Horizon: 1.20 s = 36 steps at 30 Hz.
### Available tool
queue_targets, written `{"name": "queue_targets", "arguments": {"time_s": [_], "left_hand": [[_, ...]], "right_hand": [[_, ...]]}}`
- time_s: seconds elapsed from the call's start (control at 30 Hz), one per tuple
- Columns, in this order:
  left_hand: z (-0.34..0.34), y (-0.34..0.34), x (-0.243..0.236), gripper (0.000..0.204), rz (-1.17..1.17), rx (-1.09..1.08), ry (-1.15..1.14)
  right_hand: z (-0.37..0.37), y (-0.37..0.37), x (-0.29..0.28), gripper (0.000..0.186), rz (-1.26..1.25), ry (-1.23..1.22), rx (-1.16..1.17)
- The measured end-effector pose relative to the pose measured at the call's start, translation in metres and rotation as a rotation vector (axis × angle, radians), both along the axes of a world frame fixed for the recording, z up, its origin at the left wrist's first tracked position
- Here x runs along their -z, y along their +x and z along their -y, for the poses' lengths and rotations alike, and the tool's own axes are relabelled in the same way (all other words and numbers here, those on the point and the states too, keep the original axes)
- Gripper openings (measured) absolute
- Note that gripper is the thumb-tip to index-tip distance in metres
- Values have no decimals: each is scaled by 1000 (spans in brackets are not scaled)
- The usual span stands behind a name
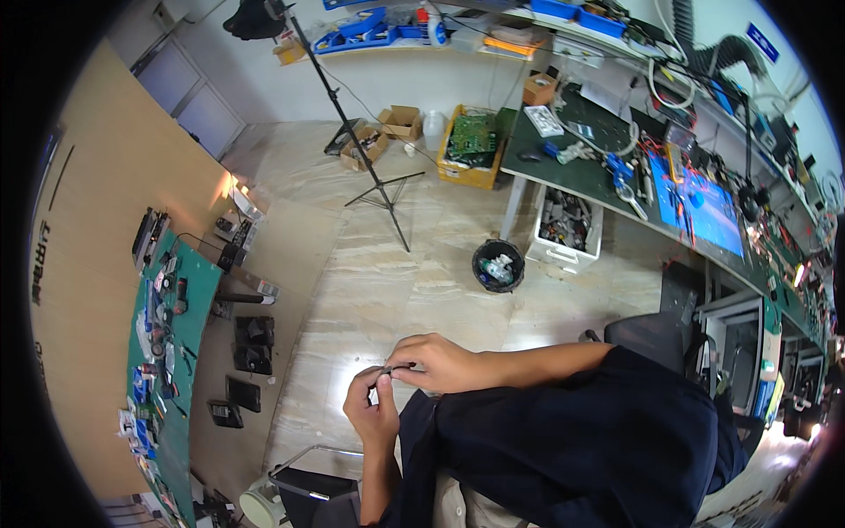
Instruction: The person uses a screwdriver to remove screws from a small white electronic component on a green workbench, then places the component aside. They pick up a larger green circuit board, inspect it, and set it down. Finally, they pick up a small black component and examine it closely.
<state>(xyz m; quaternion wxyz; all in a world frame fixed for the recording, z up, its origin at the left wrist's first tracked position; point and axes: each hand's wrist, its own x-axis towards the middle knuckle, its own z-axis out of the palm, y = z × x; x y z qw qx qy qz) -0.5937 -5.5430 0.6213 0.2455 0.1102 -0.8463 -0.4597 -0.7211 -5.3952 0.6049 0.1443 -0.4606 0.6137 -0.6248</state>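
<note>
My left hand [373,407] and my right hand [442,363] meet in front of me at the lower middle, fingertips almost touching. Between them they pinch a small dark thin piece [387,370], mostly covered by the fingers; its kind is too small to make out. The left thumb and index finger close on one end, while the right fingers are curled on the other. Both hands are held up over the floor [396,282], away from either bench.
A green-topped bench [198,273] with tools runs along the left. At the right stands a cluttered workbench [563,172] with a blue mat [717,220]. Ahead are a black waste bin [498,266], a white crate [563,251], a yellow crate of circuit boards [471,174] and a tripod [380,187].
</note>
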Motion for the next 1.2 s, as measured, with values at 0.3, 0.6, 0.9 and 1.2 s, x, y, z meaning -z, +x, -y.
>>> {"name": "queue_targets", "arguments": {"time_s": [0.3, 0.6, 0.9, 1.2], "left_hand": [[207, -199, 26, 5, -32, 66, -163], [500, -383, -3, 4, -53, 139, -152], [703, -531, 16, 7, 20, 9, -78], [864, -742, 16, 13, 161, -62, -48]], "right_hand": [[204, -160, 32, 13, 96, 40, 251], [492, -330, 7, 13, -29, 121, 356], [708, -491, 26, 14, 3, 96, 262], [869, -718, 35, 15, 50, 132, 134]]}}
